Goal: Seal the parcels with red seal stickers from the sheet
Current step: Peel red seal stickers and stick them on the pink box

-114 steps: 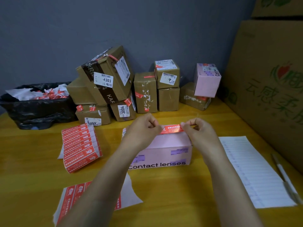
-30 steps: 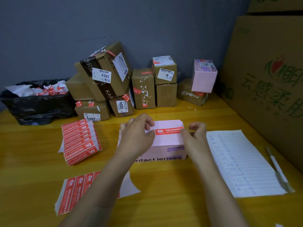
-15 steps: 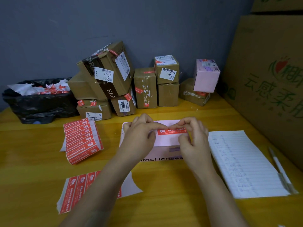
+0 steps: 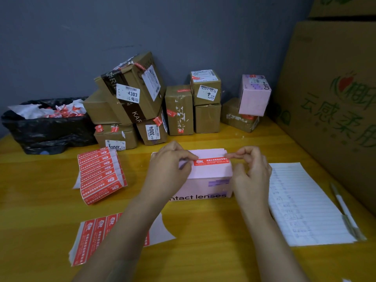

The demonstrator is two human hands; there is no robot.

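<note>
Head view. Box [image 4: 210, 174], pink, is sitting at bench [image 4: 203, 257] centre. Left hand [image 4: 168, 167] and right hand [image 4: 251, 171] are each pinching one end of the sticker [image 4: 211, 161], holding it across the lid.

Risk: if one end is landing first, the strip is probably skewing or creasing.

Counting:
- Sticker: 1.
- Stack [image 4: 101, 174]: 1, at 9 o'clock.
- Sheet [image 4: 91, 241]: 1, at 7.
- Brown parcels [image 4: 179, 110]: 8, at 12.
- Pink boxes: 2.

Glossy yellow wooden desk [image 4: 203, 251]; matt pink cardboard box [image 4: 209, 174]; shiny red paper sticker [image 4: 211, 161]; crinkled black plastic bag [image 4: 46, 131].
</note>
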